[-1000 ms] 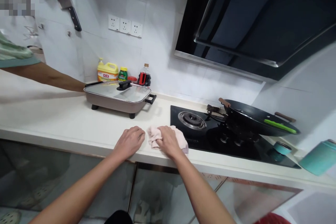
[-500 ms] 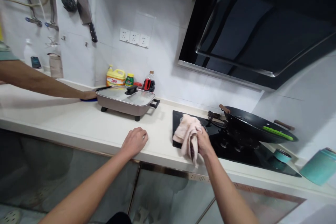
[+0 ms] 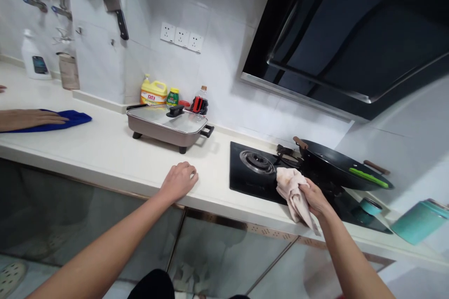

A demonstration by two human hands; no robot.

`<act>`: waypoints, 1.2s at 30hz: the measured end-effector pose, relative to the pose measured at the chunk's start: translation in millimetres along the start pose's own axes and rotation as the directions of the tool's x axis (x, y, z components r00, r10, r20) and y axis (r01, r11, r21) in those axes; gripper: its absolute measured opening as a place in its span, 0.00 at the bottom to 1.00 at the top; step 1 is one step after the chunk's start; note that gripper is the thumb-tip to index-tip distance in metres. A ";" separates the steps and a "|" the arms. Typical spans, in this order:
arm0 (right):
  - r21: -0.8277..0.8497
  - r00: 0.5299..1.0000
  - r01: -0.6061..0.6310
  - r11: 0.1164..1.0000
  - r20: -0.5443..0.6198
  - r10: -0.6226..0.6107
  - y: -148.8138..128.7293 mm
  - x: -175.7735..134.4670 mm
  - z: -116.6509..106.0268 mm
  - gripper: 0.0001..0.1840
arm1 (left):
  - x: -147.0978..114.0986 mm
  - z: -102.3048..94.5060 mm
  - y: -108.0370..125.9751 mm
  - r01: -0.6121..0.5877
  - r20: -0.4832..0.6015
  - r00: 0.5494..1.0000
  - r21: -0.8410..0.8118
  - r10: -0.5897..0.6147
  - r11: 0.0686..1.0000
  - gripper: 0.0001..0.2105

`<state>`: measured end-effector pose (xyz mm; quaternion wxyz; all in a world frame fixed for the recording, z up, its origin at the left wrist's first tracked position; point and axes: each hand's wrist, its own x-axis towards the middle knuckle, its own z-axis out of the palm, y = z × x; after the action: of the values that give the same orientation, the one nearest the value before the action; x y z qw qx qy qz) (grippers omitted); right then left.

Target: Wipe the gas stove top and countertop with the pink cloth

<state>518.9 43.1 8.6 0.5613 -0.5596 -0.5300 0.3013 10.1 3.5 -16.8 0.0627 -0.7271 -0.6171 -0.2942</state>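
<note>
My right hand (image 3: 314,196) is closed on a pale pink cloth (image 3: 293,191). The bunched cloth lies over the front of the black gas stove (image 3: 250,180), and its lower end droops past the stove's front edge. To the left of the cloth the stove's round burner (image 3: 257,162) is uncovered. My left hand (image 3: 178,181) rests on the white countertop (image 3: 115,159) near its front edge, fingers curled together with nothing visible in them. Behind that hand stands a lidded electric pan (image 3: 164,128) on short black feet.
A large wok (image 3: 336,168) with a green-handled utensil (image 3: 368,177) sits on the stove's right side. Beyond are a teal lid (image 3: 371,206) and teal canister (image 3: 419,222). At left, another person's hand (image 3: 31,119) presses a blue cloth (image 3: 75,119). The range hood (image 3: 343,42) overhangs the stove.
My right hand has moved the pink cloth rightward across the stove, uncovering the left burner. The other person's hand has drawn back left from the pan with the blue cloth. My left hand stays put.
</note>
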 end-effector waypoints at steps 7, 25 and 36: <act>0.149 0.999 -0.010 0.989 0.047 0.003 -12.8 8.6 47.7 0.25 | -1.5 -0.5 0.9 0.003 -0.006 1.000 0.012 -0.003 1.000 0.14; -0.803 0.974 0.224 0.552 0.203 -0.100 -14.1 -3.9 57.5 0.35 | -3.6 -1.3 1.3 -0.045 -0.014 0.999 0.023 0.045 0.999 0.14; -0.873 0.932 0.225 0.432 0.323 0.168 -48.2 -36.3 157.8 0.44 | -1.8 -4.8 2.1 -0.055 0.004 0.998 0.050 0.055 0.997 0.15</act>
<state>350.2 48.7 15.3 0.0731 -0.6965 -0.7113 0.0599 10.2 -0.8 -13.2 0.0882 -0.7424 -0.6040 -0.2761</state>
